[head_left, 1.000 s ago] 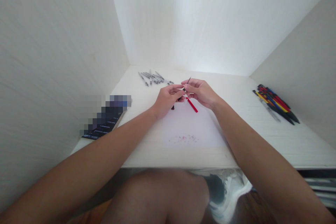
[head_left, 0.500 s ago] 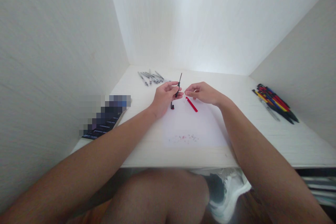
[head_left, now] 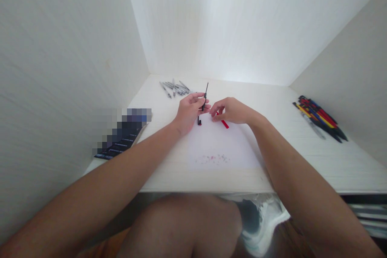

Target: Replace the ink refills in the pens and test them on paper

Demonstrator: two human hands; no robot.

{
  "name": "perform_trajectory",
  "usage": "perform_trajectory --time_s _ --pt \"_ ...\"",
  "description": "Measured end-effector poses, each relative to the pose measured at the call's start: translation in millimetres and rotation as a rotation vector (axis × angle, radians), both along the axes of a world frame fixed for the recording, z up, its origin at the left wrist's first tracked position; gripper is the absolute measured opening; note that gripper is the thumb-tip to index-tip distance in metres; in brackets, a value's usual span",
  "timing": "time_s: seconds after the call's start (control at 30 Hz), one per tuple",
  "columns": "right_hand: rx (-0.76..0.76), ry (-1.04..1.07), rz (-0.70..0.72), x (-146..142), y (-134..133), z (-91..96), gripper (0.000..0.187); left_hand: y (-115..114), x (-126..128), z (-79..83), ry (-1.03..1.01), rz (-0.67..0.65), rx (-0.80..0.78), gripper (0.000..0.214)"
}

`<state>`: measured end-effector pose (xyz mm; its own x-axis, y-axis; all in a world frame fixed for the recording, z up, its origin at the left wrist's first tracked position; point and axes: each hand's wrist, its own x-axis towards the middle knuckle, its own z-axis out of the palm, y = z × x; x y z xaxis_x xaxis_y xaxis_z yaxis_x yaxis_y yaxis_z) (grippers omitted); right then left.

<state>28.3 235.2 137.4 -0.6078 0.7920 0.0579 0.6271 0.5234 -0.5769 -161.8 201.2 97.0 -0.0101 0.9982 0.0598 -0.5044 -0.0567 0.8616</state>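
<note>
My left hand [head_left: 190, 109] is closed on a slim black pen part [head_left: 204, 100] with a thin dark rod pointing up from it. Below those fingers, a short black piece with a small hooked end [head_left: 199, 121] lies on the white sheet [head_left: 223, 145]. My right hand [head_left: 231, 110] is low over the sheet, thumb and fingers curled together; whatever is between them is too small to make out. Partly covered by these fingertips is a red pen barrel [head_left: 225, 124], slanting down to the right.
Several clear pens [head_left: 175, 88] lie at the back left. To the right is a pile of black, red, yellow and blue pen parts [head_left: 320, 119]. Tiny scraps [head_left: 213, 158] dot the sheet's near end. A dark, partly blurred object [head_left: 121, 141] lies left. Pale walls enclose the desk.
My right hand has come down and slightly left, over the upper end of the red barrel. My left hand still holds the black pen part in nearly the same place.
</note>
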Motion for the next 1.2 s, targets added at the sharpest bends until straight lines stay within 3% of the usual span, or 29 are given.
perform_trajectory --time_s 0.43,0.9,1.2 --pt "-0.006 0.031 -0.009 4 5 -7.2 0.016 6 0 -7.8 0.0 0.001 0.017 0.017" --pt "0.129 -0.061 -0.053 -5 -8 1.7 0.026 7 0 -7.3 0.013 -0.014 0.011 0.016" --pt "0.104 -0.079 -0.096 -11 -16 5.9 0.031 2 0 -1.4 0.017 -0.001 -0.021 0.014"
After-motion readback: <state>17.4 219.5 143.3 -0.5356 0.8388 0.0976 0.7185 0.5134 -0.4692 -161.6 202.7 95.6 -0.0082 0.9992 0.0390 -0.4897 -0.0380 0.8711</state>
